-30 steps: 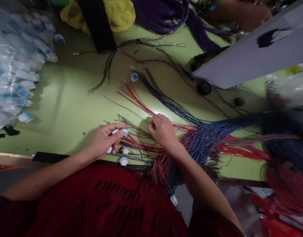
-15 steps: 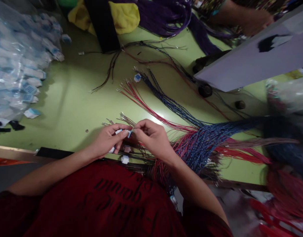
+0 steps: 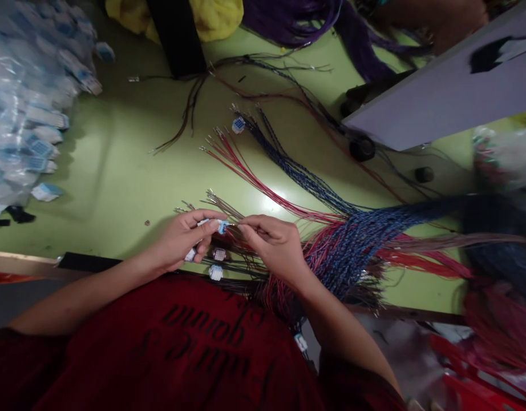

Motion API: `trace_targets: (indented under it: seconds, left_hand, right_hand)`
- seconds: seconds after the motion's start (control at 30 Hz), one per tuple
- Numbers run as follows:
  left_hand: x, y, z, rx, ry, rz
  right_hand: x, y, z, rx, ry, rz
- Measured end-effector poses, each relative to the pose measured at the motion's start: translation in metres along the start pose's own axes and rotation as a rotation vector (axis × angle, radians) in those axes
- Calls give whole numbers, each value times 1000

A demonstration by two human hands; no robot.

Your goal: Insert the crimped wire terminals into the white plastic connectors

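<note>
Between thumb and fingers, my left hand (image 3: 188,237) grips a small blue and white connector housing (image 3: 222,226). Just to its right, my right hand (image 3: 274,242) pinches a thin wire (image 3: 232,225) whose tip points at the housing's blue face; whether it is inside I cannot tell. Below the hands lie a brownish connector (image 3: 219,254) and a white connector (image 3: 215,273) with dark wires. Brown wires with bare metal terminals (image 3: 211,197) extend behind my fingers. Red wires (image 3: 246,177) and twisted blue wires (image 3: 297,180) fan out farther up the table.
A clear bag of blue-white connectors (image 3: 27,103) fills the left side. A purple-grey panel (image 3: 442,85) stands at upper right, with another person's arm (image 3: 438,20) behind it. Purple wires (image 3: 284,23), a yellow cloth (image 3: 218,20) and a black post (image 3: 177,40) are at the back.
My right hand has shifted slightly right, away from my left, so more of the housing's blue face and the wire shows. The whole view has shifted slightly.
</note>
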State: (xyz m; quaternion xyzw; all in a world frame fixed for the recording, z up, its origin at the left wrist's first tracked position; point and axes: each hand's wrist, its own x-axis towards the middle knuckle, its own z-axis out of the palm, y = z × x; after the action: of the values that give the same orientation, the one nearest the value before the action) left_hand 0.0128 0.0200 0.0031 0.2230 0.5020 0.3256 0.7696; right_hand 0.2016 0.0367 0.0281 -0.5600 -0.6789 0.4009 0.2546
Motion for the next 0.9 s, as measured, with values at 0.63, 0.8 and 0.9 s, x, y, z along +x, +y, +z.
trace_targets:
  seconds: [0.63,0.8,0.9]
  left_hand:
    - [0,-3,1,110,43,28]
    - [0,-4,2,161,55,34]
    - [1,-4,1,175,52,34]
  right_hand:
    - [-4,-6,8,-10,-64,5]
    - [-4,-4,10,44,-108,81]
    - [-3,-5,10,21,-114,77]
